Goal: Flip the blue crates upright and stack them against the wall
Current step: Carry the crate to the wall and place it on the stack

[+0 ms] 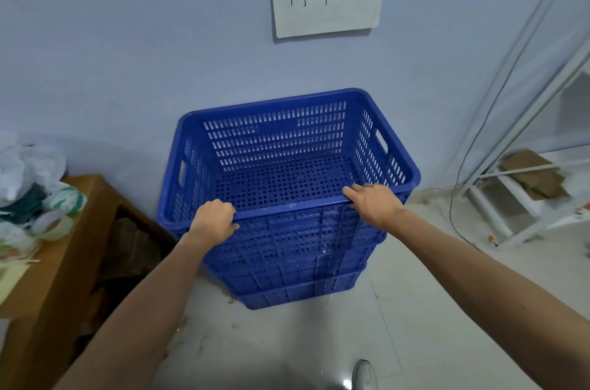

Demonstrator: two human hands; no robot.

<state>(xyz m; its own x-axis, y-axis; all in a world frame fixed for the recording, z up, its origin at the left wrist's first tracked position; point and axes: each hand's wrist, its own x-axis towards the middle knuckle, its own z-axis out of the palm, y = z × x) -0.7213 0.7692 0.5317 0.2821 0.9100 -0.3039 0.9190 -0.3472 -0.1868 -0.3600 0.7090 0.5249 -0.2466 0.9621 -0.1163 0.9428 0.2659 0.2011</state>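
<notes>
From the head camera, the top blue crate [287,166] sits upright, open mouth up, nested on a stack of blue crates [297,278] that stands on the pale floor [415,310] with its far side against the wall [127,38]. The crate's long axis runs left to right, along the wall. The left hand [213,220] is clamped on the near rim, fingers curled over its edge; the right hand [373,202] grips the same rim further right, fingers hooked inside. How many crates lie beneath is hard to count, perhaps three or four. A brown table [64,246] stands just beside the stack's left; a white rack [526,191] stands well apart on the right, open floor between.
</notes>
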